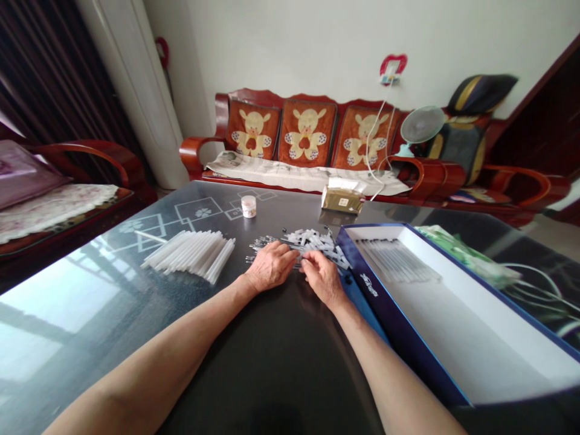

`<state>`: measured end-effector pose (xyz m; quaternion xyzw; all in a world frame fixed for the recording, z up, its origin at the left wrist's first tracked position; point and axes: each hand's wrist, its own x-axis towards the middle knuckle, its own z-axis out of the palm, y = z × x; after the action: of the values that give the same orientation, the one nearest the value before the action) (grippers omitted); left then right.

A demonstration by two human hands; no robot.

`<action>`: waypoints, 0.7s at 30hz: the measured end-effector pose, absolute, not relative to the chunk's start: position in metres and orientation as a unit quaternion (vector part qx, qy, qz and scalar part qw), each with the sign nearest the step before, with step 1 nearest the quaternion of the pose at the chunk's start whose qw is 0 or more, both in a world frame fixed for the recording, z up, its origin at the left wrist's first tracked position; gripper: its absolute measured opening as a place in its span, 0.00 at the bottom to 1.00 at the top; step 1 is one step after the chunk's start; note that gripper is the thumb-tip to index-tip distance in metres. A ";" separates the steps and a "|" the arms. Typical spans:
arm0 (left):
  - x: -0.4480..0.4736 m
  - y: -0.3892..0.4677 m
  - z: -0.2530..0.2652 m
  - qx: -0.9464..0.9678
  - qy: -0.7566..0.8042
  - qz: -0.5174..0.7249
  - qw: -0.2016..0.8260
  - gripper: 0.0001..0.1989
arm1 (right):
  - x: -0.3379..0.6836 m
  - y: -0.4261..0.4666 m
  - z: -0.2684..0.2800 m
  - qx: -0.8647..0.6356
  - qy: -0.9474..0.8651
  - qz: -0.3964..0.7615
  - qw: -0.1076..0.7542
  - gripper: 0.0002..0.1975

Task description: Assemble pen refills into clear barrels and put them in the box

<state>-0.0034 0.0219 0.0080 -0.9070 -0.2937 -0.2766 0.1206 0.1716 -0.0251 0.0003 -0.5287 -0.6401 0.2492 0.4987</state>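
Observation:
My left hand [272, 266] is closed low over the dark table, fingers curled together at the near edge of a heap of small parts. Opposite it, my right hand [322, 279] makes a pinch. The fingertips of both hands nearly meet, and what they hold is too small to make out. Behind them lie small white plastic pieces [316, 239] and thin dark-tipped pieces [259, 243], partly hidden by my left hand. Left of my hands is a stack of translucent white tubes [190, 255], like pen barrels.
An open blue box [435, 323] with a white inside stands on the right, holding a row of clear, dark-ended sticks [395, 260]. A small white cup [249, 206] and a tissue box [343, 199] stand farther back. A green packet [469, 254] lies beyond the box.

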 end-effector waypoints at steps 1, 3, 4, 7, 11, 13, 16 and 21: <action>-0.003 0.022 0.008 -0.908 -0.293 -0.276 0.119 0.18 | 0.172 -0.025 0.000 -0.531 -0.643 0.245 0.494 0.08; -0.003 0.022 0.008 -0.909 -0.290 -0.275 0.117 0.18 | 0.172 -0.024 0.000 -0.537 -0.652 0.230 0.484 0.10; -0.003 0.022 0.008 -0.910 -0.287 -0.274 0.116 0.18 | 0.172 -0.023 0.000 -0.540 -0.656 0.220 0.480 0.12; -0.003 0.021 0.008 -0.913 -0.283 -0.273 0.111 0.18 | 0.171 -0.021 0.001 -0.546 -0.653 0.209 0.482 0.17; -0.003 0.021 0.007 -0.913 -0.282 -0.275 0.106 0.18 | 0.170 -0.023 0.003 -0.552 -0.633 0.231 0.492 0.18; -0.003 0.021 0.007 -0.913 -0.282 -0.274 0.105 0.18 | 0.170 -0.025 0.005 -0.548 -0.643 0.228 0.485 0.13; -0.003 0.020 0.010 -0.912 -0.280 -0.280 0.106 0.17 | 0.170 -0.027 0.006 -0.544 -0.652 0.231 0.475 0.10; -0.002 0.011 0.018 -0.861 -0.313 -0.391 0.092 0.15 | 0.171 -0.024 0.006 -0.553 -0.593 0.260 0.524 0.12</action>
<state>-0.0016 0.0113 0.0178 -0.8609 -0.3126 -0.3906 0.0920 0.1712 -0.0238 0.0059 -0.5525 -0.5934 0.2602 0.5243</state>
